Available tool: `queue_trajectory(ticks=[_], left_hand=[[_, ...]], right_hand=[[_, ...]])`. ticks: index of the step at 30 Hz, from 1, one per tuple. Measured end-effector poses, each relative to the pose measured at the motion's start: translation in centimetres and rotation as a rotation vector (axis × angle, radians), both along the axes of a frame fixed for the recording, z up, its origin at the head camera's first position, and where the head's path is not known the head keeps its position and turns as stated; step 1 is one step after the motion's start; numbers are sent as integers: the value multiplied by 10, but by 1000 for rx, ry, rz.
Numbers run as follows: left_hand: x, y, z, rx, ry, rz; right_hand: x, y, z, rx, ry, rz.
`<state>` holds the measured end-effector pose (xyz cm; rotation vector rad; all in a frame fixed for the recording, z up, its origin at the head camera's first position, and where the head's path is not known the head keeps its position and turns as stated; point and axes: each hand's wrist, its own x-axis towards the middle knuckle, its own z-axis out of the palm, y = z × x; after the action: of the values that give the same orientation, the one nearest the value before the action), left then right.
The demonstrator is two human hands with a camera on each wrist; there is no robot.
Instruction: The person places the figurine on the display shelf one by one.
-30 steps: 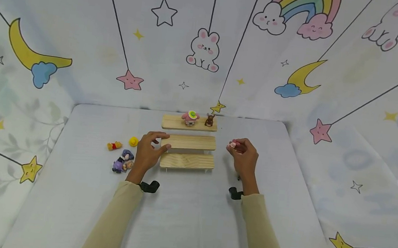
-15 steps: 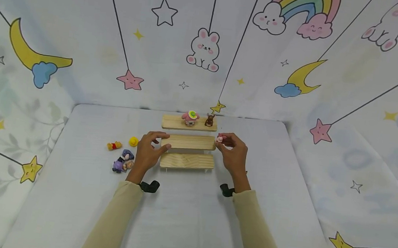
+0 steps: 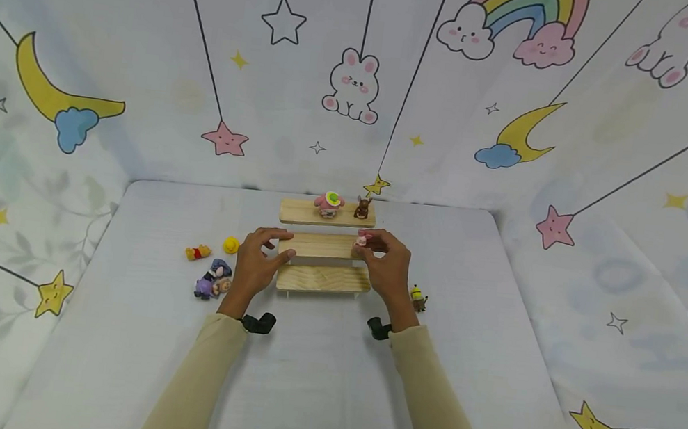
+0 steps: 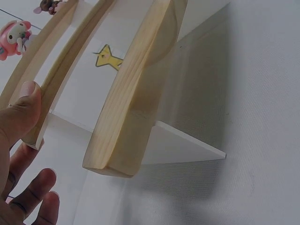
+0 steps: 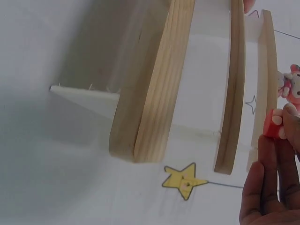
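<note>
The right hand [image 3: 390,265] is in over the right end of the middle board [image 3: 322,245], and it has a small pink figurine [image 3: 361,240] pinched between thumb and fingertips! Whether the toy's base touches the wood, the views can't settle; the right wrist camera catches only its red-pink side, a few rounded pale parts and the other fingers reaching out below. Over on the far end, the left hand [image 3: 256,267] has the middle board by its left tip, thumb on the near edge, index finger on the other side, remaining fingers loosely bent and clear of the wood. Nearest the person runs the bottom board [image 3: 323,279], with a white support [image 4: 183,145] slanting beneath it in the left wrist view. Up on the top board [image 3: 297,211], a larger pink figurine [image 3: 329,204] sits right of centre with a yellow-and-green top, and a brown figurine [image 3: 362,208] stands near the right end. Left of the left hand, a yellow piece [image 3: 230,244] and a red-and-yellow figurine [image 3: 198,252] lie near a huddle of purple [image 3: 204,288], dark blue [image 3: 221,268] and tan figurines [image 3: 222,285]. And just beside the right wrist, a brown figurine with yellow on top [image 3: 418,298] peeks out on the white tabletop [image 3: 301,378].
</note>
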<state>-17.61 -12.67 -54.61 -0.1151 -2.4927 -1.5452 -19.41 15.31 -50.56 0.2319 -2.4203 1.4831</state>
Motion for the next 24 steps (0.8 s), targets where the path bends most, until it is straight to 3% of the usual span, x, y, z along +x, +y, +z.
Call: queue_trajectory(ticks=[24], left_hand=[[0, 0, -1, -4, -15, 2]], right_hand=[[-6, -41, -4, -43, -34, 89]])
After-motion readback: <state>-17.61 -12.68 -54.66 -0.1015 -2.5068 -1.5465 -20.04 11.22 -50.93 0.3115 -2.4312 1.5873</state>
